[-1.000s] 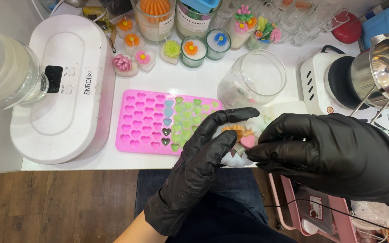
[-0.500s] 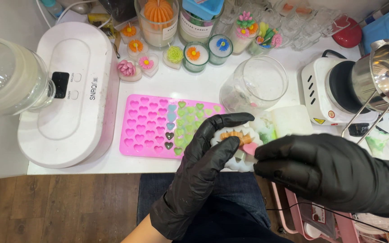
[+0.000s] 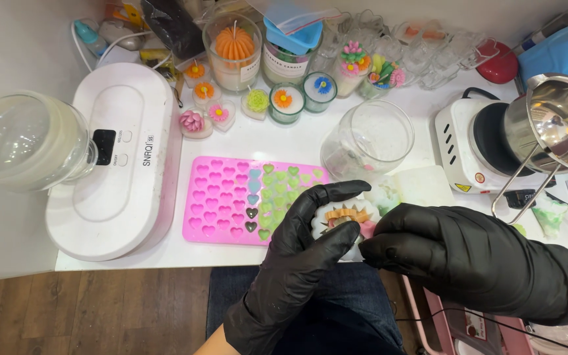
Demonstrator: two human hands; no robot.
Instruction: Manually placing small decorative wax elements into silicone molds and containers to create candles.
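Gloves cover both hands. The left hand (image 3: 297, 269) curls around a white flower-shaped mould (image 3: 343, 220) beside the pink heart mould tray (image 3: 221, 207). The right hand (image 3: 468, 260), fingers bent, pinches its edge.

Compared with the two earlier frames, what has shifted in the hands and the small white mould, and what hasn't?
Little has changed. The left hand still cups the small white mould, and the right hand has kept its fingertips at the mould's edge, closing in slightly from the right. Nothing was picked up or released. The pink heart tray, glass jar and white machine lie as before.
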